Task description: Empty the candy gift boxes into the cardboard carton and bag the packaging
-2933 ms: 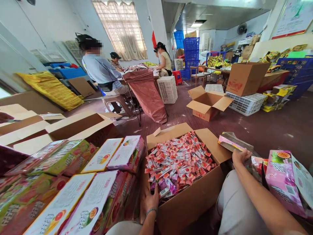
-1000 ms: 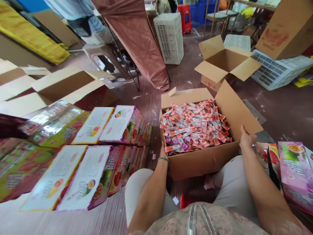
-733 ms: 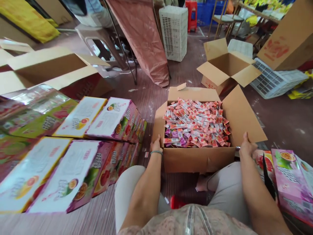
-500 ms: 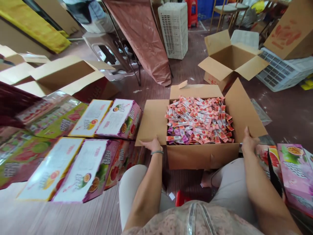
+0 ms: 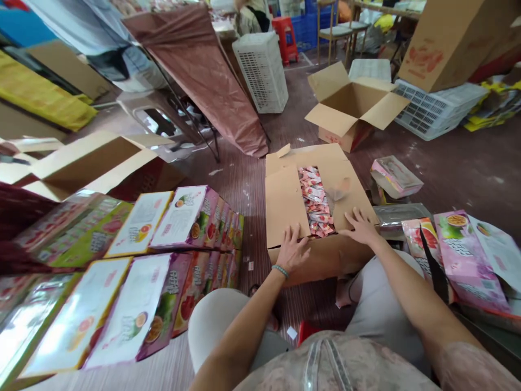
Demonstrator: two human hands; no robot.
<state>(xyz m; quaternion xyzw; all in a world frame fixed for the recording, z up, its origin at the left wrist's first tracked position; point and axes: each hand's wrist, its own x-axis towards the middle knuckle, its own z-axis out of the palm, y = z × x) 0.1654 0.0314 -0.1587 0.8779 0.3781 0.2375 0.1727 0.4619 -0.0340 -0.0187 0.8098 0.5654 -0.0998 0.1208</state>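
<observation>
Left hand [image 5: 293, 251]: flat, fingers spread, palm pressing the near edge of the left flap [image 5: 286, 209]; grips nothing.
Right hand [image 5: 360, 227]: flat, fingers spread on the right flap [image 5: 345, 187]; grips nothing.
Carton [image 5: 325, 260]: on the floor between the knees, both side flaps folded nearly shut.
Sachets [image 5: 316, 201]: red and pink, visible only through the narrow gap between the flaps.
Left of carton: rows of printed fruit boxes [image 5: 195, 214], near but apart.
Right of carton: pink box [image 5: 468, 255], just beside the right forearm.
Beyond: empty open carton [image 5: 354, 106], white crate [image 5: 262, 70].
</observation>
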